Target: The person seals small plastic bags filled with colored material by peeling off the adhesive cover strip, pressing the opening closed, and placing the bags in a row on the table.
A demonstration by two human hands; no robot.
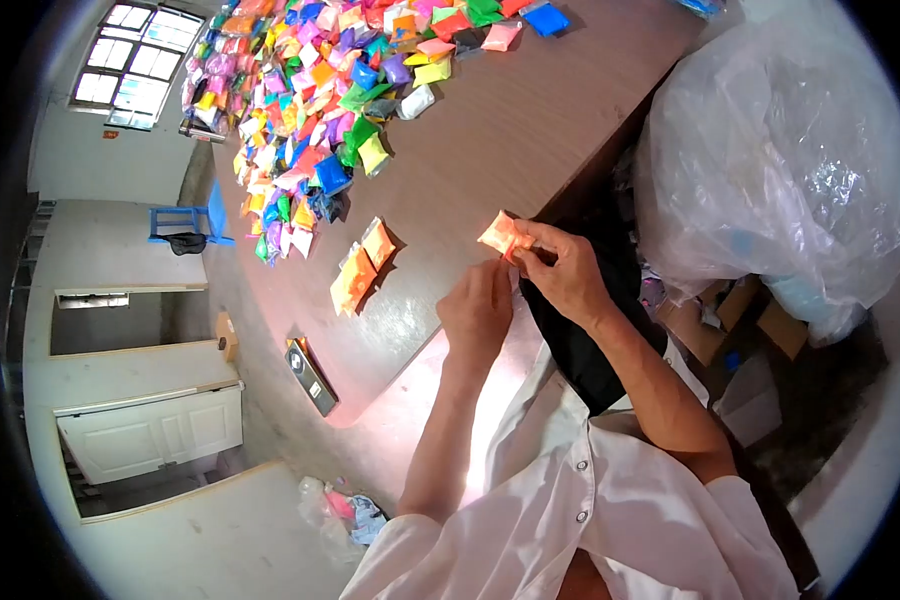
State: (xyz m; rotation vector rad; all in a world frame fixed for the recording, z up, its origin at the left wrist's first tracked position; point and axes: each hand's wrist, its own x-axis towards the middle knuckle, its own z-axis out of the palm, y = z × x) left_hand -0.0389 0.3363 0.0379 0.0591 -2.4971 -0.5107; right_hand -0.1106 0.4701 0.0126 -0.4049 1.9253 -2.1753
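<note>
Pinched in right hand [570,275], near table [470,150] edge: orange packet [500,233], just beyond left hand [477,310], its fingers drawn together. Cannot tell whether also gripping there.

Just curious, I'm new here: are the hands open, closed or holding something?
Left hand: closed, near an orange packet; grip unclear.
Right hand: closed, holding that packet.

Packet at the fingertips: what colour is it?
The packet is light orange, seen best in the head view.

A creased, glossy orange packet [503,234] is sitting pinched in the right hand [562,272]; flat orange packets [355,280] are lying toward its nine o'clock.
</note>
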